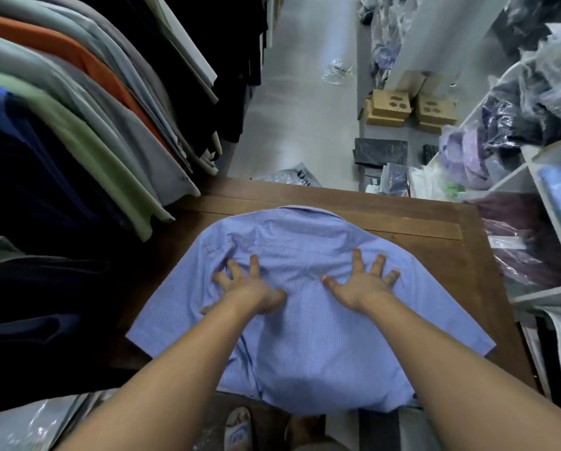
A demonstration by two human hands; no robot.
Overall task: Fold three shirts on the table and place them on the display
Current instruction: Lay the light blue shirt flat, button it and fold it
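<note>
Wooden tabletop [435, 222] beneath blue shirt [305, 336] (collar [308, 208] far side); left hand [249, 288], right hand [363, 284] flat on it, fingers [378, 260] spread apart.

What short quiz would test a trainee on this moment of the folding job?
1. True or false: the light blue short-sleeved shirt is already folded in half.
2. Multiple choice: the shirt's collar lies A) nearest the person, B) at the far end, away from the person, C) under a hand.
3. Short answer: which hands press on the shirt atop the brown wooden table?
Key: 1 false, it lies spread with sleeves out; 2 B; 3 both, the left hand and right hand, fingers spread.
</note>
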